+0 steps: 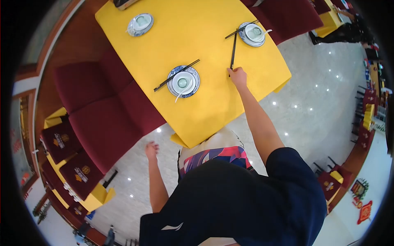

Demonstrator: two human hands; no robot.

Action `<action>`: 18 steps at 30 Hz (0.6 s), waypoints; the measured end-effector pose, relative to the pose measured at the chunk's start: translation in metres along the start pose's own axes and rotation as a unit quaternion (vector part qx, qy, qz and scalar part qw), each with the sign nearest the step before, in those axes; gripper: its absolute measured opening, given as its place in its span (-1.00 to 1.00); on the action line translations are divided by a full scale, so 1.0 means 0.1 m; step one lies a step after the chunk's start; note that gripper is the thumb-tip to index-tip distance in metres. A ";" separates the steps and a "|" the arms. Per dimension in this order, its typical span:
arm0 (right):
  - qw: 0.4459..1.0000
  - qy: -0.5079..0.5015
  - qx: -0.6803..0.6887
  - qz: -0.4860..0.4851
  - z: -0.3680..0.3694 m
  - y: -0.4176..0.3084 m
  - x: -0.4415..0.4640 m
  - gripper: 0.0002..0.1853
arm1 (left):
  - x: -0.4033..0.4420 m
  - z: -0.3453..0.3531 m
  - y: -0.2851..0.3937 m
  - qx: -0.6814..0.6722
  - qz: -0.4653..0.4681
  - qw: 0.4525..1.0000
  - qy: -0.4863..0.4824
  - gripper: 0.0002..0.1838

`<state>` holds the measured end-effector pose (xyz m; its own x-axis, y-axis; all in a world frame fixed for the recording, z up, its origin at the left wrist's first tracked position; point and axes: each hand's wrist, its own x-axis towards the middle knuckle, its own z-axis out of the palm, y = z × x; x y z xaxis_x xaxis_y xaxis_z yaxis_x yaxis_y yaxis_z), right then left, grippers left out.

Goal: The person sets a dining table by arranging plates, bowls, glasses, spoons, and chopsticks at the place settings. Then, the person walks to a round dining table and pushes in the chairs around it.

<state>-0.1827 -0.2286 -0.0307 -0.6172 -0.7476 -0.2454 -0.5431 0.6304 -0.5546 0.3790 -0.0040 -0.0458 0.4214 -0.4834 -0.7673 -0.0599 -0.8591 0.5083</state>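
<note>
Right hand (238, 77) pinching black chopsticks (234, 51) above the yellow-covered counter (213, 108).

The right fingers (232, 72) are clamped on the near end of the chopsticks, whether one or a pair I cannot tell; the rest extends away from the fingertips, its far tip beside the blue-rimmed plate (248, 44). The left hand (152, 151) hangs beside the counter, too blurred to tell if its fingers are apart or together.

Person wears dark navy short-sleeved shirt (242, 201), white curved logo (172, 226) at wearer's left, and pale lower garment (219, 140) with angular-patterned panel (217, 156) in purple, red, pink.
</note>
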 end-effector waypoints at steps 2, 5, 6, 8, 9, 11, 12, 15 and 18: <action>1.000 -0.016 0.007 -0.020 0.13 0.07 0.11 -0.53 | -0.41 -0.04 -0.17 0.022 -0.048 0.999 0.005 -0.62; 0.996 -0.070 -0.023 0.041 0.24 0.07 0.23 -0.61 | -0.74 -0.11 -0.54 0.031 -0.078 0.996 -0.013 -0.64; 0.997 -0.068 -0.017 0.040 0.22 0.04 0.21 -0.61 | -0.84 -0.11 -0.63 0.045 -0.076 0.996 -0.017 -0.65; 0.993 -0.110 -0.046 -0.010 0.11 -0.05 0.14 -0.66 | -1.04 -0.14 -0.76 0.049 -0.068 0.996 -0.016 -0.65; 0.993 -0.109 -0.041 -0.013 0.10 -0.06 0.12 -0.66 | -1.12 -0.12 -0.79 0.054 -0.068 0.996 -0.016 -0.65; 0.983 -0.075 -0.137 -0.097 0.09 -0.08 0.03 -0.68 | -1.26 -0.11 -0.86 0.045 -0.067 0.997 -0.005 -0.65; 0.983 -0.078 -0.133 -0.099 0.09 -0.06 -0.04 -0.68 | -1.36 -0.13 -0.89 0.038 -0.071 0.997 0.003 -0.66; 0.979 -0.122 -0.102 -0.128 0.15 0.11 -0.18 -0.66 | -1.54 -0.17 -0.87 0.034 -0.067 0.997 0.013 -0.68; 0.940 -0.241 -0.130 -0.206 0.17 0.37 -0.43 -0.57 | -1.56 -0.27 -0.78 0.007 -0.023 1.000 0.016 -0.69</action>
<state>-0.1667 -0.1765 -0.0539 -0.0298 -0.9077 -0.4185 -0.8387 0.2505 -0.4835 0.3418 0.1434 0.0447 0.4524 -0.4373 -0.7772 -0.0515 -0.8829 0.4668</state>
